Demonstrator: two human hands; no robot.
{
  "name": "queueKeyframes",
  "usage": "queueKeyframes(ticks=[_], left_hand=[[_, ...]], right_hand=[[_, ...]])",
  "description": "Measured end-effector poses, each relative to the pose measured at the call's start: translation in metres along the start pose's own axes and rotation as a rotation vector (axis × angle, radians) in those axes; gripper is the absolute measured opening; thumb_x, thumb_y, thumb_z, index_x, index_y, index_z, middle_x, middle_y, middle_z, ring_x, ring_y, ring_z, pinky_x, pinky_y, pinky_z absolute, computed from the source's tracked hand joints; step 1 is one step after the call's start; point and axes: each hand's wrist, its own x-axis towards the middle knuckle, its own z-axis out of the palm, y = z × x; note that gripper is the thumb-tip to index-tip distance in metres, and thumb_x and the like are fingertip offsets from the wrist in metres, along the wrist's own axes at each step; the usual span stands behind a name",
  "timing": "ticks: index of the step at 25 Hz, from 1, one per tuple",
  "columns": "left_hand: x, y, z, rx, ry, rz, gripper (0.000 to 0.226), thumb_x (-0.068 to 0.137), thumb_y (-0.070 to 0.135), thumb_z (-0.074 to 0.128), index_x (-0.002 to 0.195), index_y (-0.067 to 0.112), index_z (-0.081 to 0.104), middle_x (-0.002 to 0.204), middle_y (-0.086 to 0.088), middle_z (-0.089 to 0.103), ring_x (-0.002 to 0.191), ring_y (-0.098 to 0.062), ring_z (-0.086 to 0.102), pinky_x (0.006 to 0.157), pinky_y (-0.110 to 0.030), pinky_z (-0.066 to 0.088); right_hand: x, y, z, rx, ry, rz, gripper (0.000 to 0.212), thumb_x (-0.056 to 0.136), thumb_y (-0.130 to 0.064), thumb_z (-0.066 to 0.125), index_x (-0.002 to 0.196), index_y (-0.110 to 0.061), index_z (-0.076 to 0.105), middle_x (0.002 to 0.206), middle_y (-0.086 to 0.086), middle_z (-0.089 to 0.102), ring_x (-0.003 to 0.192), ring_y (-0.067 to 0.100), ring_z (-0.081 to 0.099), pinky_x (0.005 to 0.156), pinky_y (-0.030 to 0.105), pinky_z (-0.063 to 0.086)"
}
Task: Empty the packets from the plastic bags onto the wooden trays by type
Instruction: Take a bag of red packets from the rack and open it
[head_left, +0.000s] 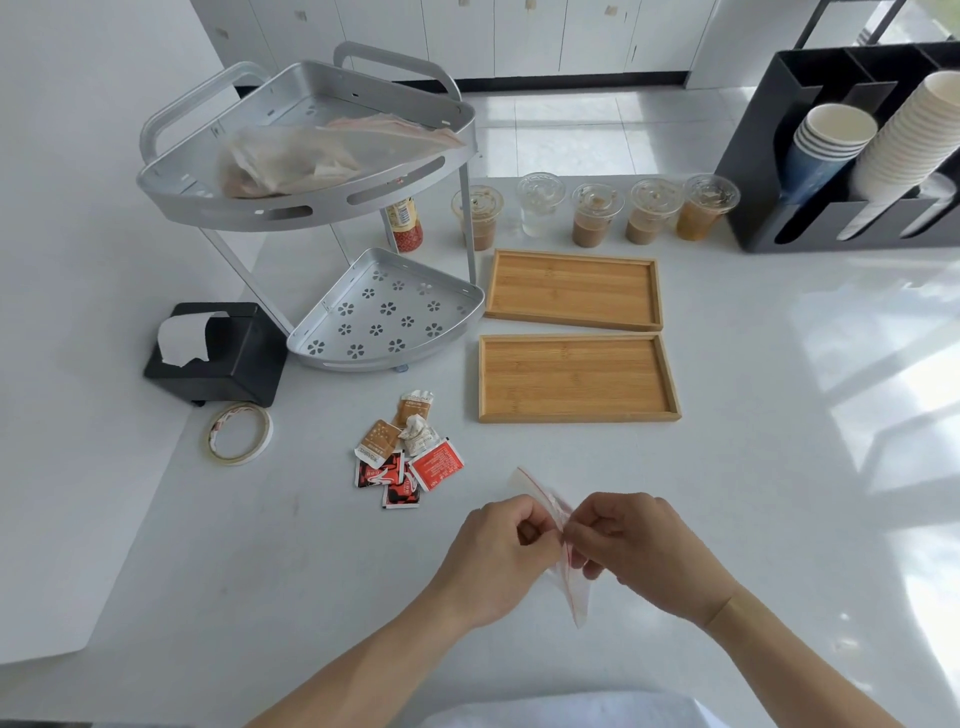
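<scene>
A: Hands?

B: Left hand (498, 551) and right hand (636, 551) are seen near centre, low over the white worktop (779, 467). A small clear plastic bag (558, 525) with a red zip strip is pinched between them; each grip is closed on the bag's edge, fingers curled.

A: Bag contents?

B: Cannot be told; it looks flat and see-through.

A: Packets?

B: A loose pile of packets (402, 449) is lying on the worktop, left of the hands and a bit farther. Brown, white and red ones are mixed, some overlapping.

A: Trays?

B: Two wooden trays are set beyond the hands, just beside each other: near tray (576, 378) and far tray (574, 288). No packet is seen in either.

A: Other items?

B: A metal two-tier corner rack (311, 208) is at far left, with a crumpled plastic bag (311, 156) on its top tier. A black tissue holder (218, 353) and a tape roll (240, 432) are at left. Five lidded drink cups (597, 210) are lined up behind the trays. A black cup dispenser (852, 156) is at far right.
</scene>
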Motion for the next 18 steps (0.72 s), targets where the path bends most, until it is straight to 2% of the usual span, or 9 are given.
queueKeyframes(ticks=[3, 6, 9, 12, 15, 18], left_hand=[[0.000, 0.005, -0.007, 0.073, -0.061, 0.057, 0.016, 0.092, 0.028, 0.059, 0.089, 0.013, 0.066, 0.080, 0.006, 0.066, 0.071, -0.008, 0.054, 0.072, -0.032, 0.049], [0.001, 0.012, -0.013, 0.143, -0.131, 0.082, 0.017, 0.095, 0.029, 0.054, 0.093, 0.014, 0.062, 0.085, 0.002, 0.065, 0.074, -0.010, 0.054, 0.071, -0.032, 0.047], [0.000, 0.015, -0.012, 0.253, -0.190, 0.102, 0.020, 0.098, 0.030, 0.044, 0.093, 0.013, 0.053, 0.079, 0.006, 0.054, 0.070, -0.014, 0.047, 0.064, -0.032, 0.039], [0.001, 0.016, -0.011, 0.315, -0.188, 0.145, 0.018, 0.096, 0.027, 0.042, 0.086, 0.015, 0.051, 0.075, 0.008, 0.052, 0.070, -0.017, 0.047, 0.063, -0.035, 0.039], [0.004, 0.015, -0.013, 0.297, -0.114, 0.141, 0.017, 0.091, 0.024, 0.046, 0.075, 0.017, 0.048, 0.062, 0.010, 0.052, 0.061, -0.013, 0.043, 0.057, -0.032, 0.035], [0.006, 0.011, -0.024, 0.301, -0.040, 0.123, 0.019, 0.087, 0.027, 0.050, 0.071, 0.016, 0.048, 0.058, 0.007, 0.049, 0.058, -0.012, 0.041, 0.057, -0.031, 0.035]], right_hand=[[0.003, -0.005, -0.011, -0.210, -0.053, -0.086, 0.016, 0.087, -0.025, 0.059, 0.074, -0.023, 0.067, 0.068, -0.010, 0.073, 0.062, 0.003, 0.066, 0.064, 0.023, 0.054], [0.008, -0.005, -0.013, -0.277, -0.060, -0.133, 0.013, 0.080, -0.027, 0.058, 0.067, -0.027, 0.062, 0.066, -0.007, 0.069, 0.056, 0.004, 0.056, 0.058, 0.022, 0.047], [0.012, -0.002, -0.009, -0.251, -0.027, -0.155, 0.016, 0.074, -0.032, 0.057, 0.065, -0.019, 0.060, 0.063, 0.000, 0.064, 0.052, 0.007, 0.045, 0.054, 0.023, 0.040], [0.011, -0.001, -0.008, -0.184, -0.022, -0.158, 0.016, 0.073, -0.028, 0.058, 0.061, -0.018, 0.059, 0.052, -0.006, 0.052, 0.050, 0.008, 0.040, 0.051, 0.023, 0.036], [0.010, 0.003, -0.009, -0.221, 0.092, -0.168, 0.017, 0.072, -0.022, 0.060, 0.057, -0.019, 0.052, 0.047, -0.007, 0.044, 0.047, 0.011, 0.035, 0.048, 0.021, 0.031], [0.008, 0.008, -0.026, -0.371, 0.256, -0.111, 0.018, 0.071, -0.023, 0.061, 0.058, -0.019, 0.048, 0.046, -0.005, 0.043, 0.047, 0.014, 0.035, 0.048, 0.025, 0.031]])
